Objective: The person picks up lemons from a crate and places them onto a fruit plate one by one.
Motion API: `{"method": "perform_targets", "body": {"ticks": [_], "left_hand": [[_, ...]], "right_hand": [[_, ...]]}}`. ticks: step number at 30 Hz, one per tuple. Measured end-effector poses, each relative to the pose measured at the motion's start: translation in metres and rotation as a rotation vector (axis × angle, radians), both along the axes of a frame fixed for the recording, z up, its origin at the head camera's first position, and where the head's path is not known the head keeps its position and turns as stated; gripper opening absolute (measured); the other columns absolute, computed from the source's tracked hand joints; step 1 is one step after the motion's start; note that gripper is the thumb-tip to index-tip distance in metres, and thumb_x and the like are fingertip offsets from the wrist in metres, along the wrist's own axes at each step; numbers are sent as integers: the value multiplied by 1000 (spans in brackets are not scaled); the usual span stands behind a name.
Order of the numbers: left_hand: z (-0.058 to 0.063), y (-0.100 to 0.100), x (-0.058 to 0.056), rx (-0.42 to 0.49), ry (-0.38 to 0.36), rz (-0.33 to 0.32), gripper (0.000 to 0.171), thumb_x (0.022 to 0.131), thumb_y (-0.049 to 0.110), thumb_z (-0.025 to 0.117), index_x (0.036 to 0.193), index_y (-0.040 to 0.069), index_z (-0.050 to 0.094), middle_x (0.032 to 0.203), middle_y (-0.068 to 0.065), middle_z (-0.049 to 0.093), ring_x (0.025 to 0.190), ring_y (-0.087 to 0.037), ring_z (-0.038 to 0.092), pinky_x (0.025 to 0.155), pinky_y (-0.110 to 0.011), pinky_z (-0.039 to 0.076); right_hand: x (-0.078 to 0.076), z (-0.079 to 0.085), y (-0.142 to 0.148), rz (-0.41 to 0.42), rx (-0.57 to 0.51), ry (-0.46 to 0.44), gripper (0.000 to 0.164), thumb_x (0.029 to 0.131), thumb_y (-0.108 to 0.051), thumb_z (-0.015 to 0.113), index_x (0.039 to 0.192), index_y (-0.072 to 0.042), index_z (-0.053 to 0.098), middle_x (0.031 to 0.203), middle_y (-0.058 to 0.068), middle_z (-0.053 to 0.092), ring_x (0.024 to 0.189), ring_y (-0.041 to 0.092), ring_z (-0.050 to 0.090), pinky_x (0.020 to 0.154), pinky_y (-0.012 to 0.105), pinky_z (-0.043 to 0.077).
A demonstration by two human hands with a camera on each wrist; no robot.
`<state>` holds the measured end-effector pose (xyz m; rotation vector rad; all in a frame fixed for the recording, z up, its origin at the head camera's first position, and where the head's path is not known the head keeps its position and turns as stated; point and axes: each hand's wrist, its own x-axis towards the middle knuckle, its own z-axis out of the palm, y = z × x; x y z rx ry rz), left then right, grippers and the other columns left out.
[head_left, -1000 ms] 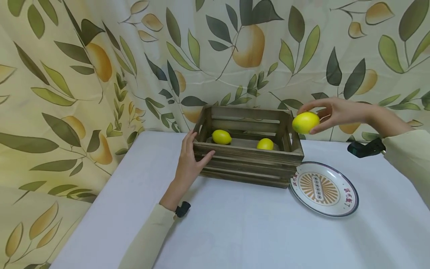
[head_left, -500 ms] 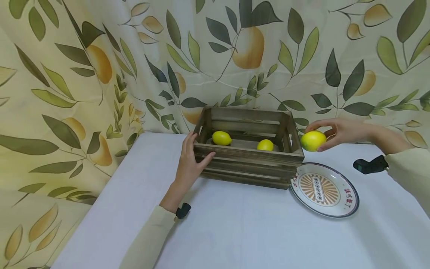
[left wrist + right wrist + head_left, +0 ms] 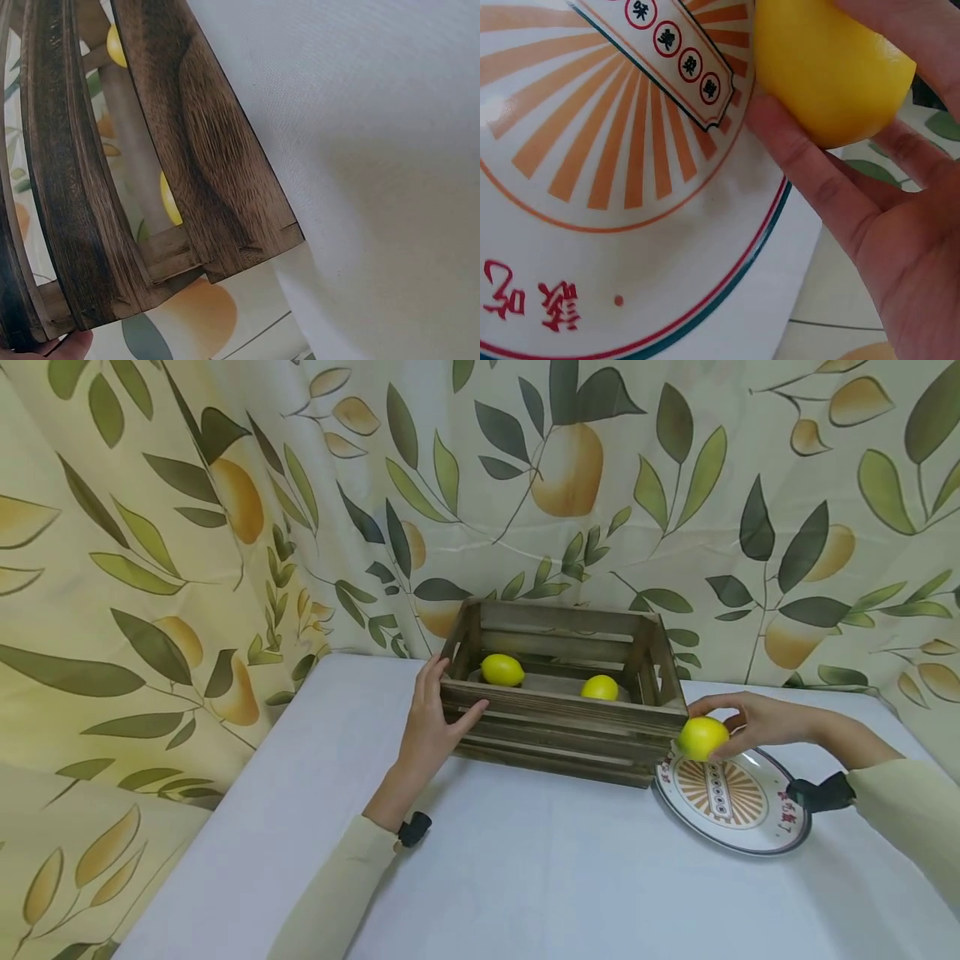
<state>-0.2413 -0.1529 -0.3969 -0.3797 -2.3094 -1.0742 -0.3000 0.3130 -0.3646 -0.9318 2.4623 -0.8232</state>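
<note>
My right hand point(image 3: 780, 720) pinches a yellow lemon point(image 3: 701, 739) between thumb and fingers. In the head view the lemon overlaps the back left part of a round white plate point(image 3: 776, 835) with an orange sunburst and red characters. The right wrist view has the lemon point(image 3: 825, 75) close over that plate point(image 3: 727, 255). On the left, my left hand point(image 3: 429, 727) grips the front left corner of a slatted brown wooden crate point(image 3: 562, 708), its thumb along the front slat. Inside the crate lie two more lemons, one at the left point(image 3: 502, 670) and one at the right point(image 3: 600, 687).
A white cloth point(image 3: 487, 860) covers the table. Behind and to the left hangs a curtain point(image 3: 337, 527) printed with fruit and leaves. The plate sits right beside the crate's front right corner. Dark wrist cameras point(image 3: 821, 793) are on both wrists.
My right hand has come down with the lemon from beside the crate's upper right end to the plate. The left hand keeps its grip on the crate, and the view has shifted slightly.
</note>
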Motion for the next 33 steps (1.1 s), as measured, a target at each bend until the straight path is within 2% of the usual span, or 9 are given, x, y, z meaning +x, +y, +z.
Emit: {"method": "perform_targets", "body": {"ticks": [5, 8, 14, 18, 22, 28, 33], "left_hand": [[-2, 1, 0, 0, 1, 3, 79, 87, 33, 75, 144, -2, 33, 153, -19, 30, 138, -35, 37, 109, -46, 39], [-4, 1, 0, 2, -2, -1, 80, 87, 34, 75, 144, -2, 33, 153, -19, 29, 138, -35, 37, 109, -46, 39], [-3, 1, 1, 13, 12, -8, 78, 87, 32, 76, 144, -2, 33, 152, -19, 30, 139, -34, 37, 109, -45, 38], [-2, 1, 0, 10, 21, -14, 78, 87, 31, 76, 144, -2, 33, 152, -20, 30, 139, -35, 36, 109, -45, 38], [-1, 0, -1, 6, 14, -13, 78, 87, 32, 75, 144, -2, 33, 153, -19, 30, 139, -35, 37, 109, -46, 38], [-2, -1, -2, 12, 12, -6, 78, 87, 31, 76, 143, -2, 34, 153, -19, 29, 139, -35, 37, 109, -47, 38], [-2, -1, -2, 5, 19, -6, 78, 87, 32, 75, 143, -2, 34, 153, -19, 29, 139, -35, 37, 109, -46, 39]], "right_hand": [[0, -11, -1, -2, 38, -7, 54, 79, -13, 81, 123, 3, 56, 124, 15, 57, 100, -3, 54, 82, 19, 53], [-1, -15, -1, -12, 46, -12, 54, 79, -12, 81, 124, 5, 55, 125, 27, 54, 98, -1, 56, 81, 19, 53], [-3, -16, -3, -38, 41, -101, 52, 82, -9, 78, 124, 7, 52, 124, 26, 51, 88, 15, 61, 78, 23, 55], [-2, -15, -6, -60, 51, -97, 53, 82, -9, 78, 125, 8, 52, 123, 27, 51, 86, 18, 60, 76, 22, 54], [-2, -13, -9, -67, 80, -77, 63, 81, -11, 78, 131, 12, 47, 126, 30, 50, 89, 21, 57, 75, 24, 53], [-5, -10, -8, -95, 136, -65, 82, 80, -18, 78, 142, 9, 32, 129, 30, 49, 99, 24, 58, 81, 40, 55], [-7, -6, -5, -97, 131, -48, 78, 82, -18, 75, 142, 7, 32, 128, 29, 51, 104, 30, 58, 82, 50, 54]]}}
